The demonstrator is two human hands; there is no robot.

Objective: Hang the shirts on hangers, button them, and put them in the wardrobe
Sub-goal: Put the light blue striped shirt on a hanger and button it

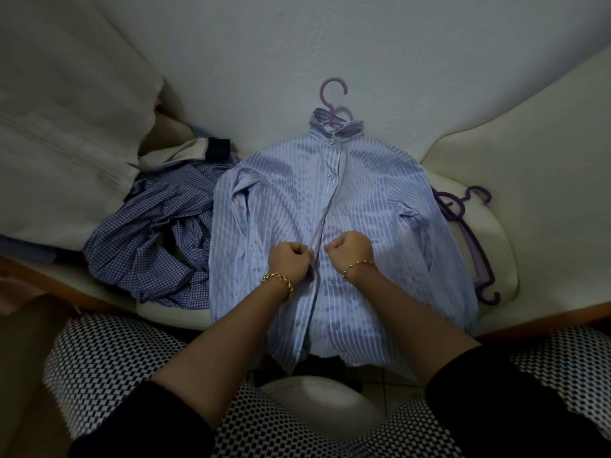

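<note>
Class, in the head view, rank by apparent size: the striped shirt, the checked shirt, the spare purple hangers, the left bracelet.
1. striped shirt
2. checked shirt, crumpled and partly hidden
3. spare purple hangers
4. left bracelet, though nearest the camera

**Both hands at the shirt front**

Your left hand and right hand are curled on the front edges of the striped shirt, mid-chest and nearly touching. The shirt lies flat on a cream cushion, with a lilac hanger in its collar. A checked shirt lies crumpled on the left and spare hangers lie on the right.
</note>
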